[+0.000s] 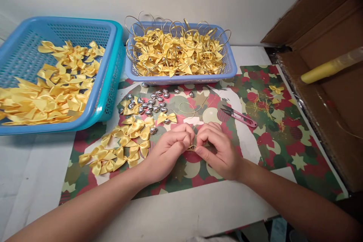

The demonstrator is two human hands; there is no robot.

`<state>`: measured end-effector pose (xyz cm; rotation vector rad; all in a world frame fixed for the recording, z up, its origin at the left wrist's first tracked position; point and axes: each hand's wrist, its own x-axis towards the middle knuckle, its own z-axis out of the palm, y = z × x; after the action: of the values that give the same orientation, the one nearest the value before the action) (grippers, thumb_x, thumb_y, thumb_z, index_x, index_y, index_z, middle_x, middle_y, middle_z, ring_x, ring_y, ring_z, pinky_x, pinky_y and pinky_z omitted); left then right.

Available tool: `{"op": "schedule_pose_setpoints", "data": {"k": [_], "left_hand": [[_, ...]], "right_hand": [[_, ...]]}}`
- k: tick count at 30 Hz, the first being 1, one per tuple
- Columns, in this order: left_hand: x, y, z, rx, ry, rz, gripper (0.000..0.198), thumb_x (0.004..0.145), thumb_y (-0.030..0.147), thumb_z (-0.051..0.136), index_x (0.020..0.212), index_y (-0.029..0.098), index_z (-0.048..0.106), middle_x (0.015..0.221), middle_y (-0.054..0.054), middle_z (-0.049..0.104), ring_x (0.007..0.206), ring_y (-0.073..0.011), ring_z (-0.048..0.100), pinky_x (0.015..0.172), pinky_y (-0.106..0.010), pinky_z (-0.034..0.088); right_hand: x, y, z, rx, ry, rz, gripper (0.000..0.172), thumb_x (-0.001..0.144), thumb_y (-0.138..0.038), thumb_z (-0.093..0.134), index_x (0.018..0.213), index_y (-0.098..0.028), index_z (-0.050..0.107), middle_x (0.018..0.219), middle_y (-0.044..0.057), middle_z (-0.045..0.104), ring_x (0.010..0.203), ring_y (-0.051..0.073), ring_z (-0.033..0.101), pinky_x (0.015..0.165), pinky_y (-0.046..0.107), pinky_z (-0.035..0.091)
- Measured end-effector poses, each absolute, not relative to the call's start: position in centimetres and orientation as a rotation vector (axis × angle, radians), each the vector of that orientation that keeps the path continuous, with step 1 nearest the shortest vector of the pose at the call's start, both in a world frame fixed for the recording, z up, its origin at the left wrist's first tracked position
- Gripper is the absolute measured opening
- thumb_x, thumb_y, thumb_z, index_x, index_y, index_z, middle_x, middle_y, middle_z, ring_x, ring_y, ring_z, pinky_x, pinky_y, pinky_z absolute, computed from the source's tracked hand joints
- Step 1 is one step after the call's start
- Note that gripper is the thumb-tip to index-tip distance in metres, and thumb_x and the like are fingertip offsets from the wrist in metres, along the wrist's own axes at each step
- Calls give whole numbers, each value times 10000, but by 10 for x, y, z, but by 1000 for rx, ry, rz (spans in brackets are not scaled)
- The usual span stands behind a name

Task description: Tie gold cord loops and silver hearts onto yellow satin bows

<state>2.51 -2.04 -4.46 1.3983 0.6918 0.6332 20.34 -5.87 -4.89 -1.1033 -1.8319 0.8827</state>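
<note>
My left hand (170, 149) and my right hand (219, 153) meet over the patterned mat, each with thumb and fingers pinched. Between them runs a thin gold elastic cord (192, 147), gripped from both sides; its exact hold is partly hidden by the fingers. A loose loop of the cord trails on the mat beyond my hands. Just behind my left hand lies a yellow satin bow (166, 118) with a silver jingle bell (167, 121) at its middle. More yellow bows (124, 140) are spread left of that hand. Several silver bells (151, 102) sit loose behind them.
A blue basket (232, 69) at the back holds bows with gold cord loops. Another blue basket (106, 68), nested in a teal one (115, 72), holds plain bows. Pink-handled thread snips (239, 116) and cord scraps (263, 106) lie to the right, beside a cardboard box (320, 38).
</note>
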Motion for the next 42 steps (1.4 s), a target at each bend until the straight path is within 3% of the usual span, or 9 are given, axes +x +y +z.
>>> {"op": "schedule_pose_setpoints", "data": {"k": [11,26,35,42], "left_hand": [[25,-19,-48,1253,668,608,292,895,238,392,609,186,371,817,-12,442,811,-167,424,778,-306,351],[25,-15,-47,1105,624,423,272,834,248,401,580,195,320,754,-5,340,732,-170,342,667,-309,356],[31,-19,-49,880,628,562,252,822,223,441,589,177,361,781,-2,378,692,-143,352,616,-275,338],[29,-23,-55,1046,676,638,268,883,268,423,629,193,381,751,0,370,722,-160,370,650,-290,351]], "right_hand": [[202,-59,-51,-1129,-1816,884,147,926,-201,526,787,-212,479,767,-26,570,744,140,510,766,337,327],[200,-58,-51,-1134,-1825,693,126,923,-181,514,804,-210,488,764,-17,594,737,144,526,753,348,347],[198,-59,-49,-1172,-1742,518,115,843,-181,582,792,-218,486,712,-13,559,693,160,522,702,349,374],[193,-64,-45,-1116,-1617,639,138,793,-152,618,845,-224,511,814,28,674,773,190,631,748,384,495]]}}
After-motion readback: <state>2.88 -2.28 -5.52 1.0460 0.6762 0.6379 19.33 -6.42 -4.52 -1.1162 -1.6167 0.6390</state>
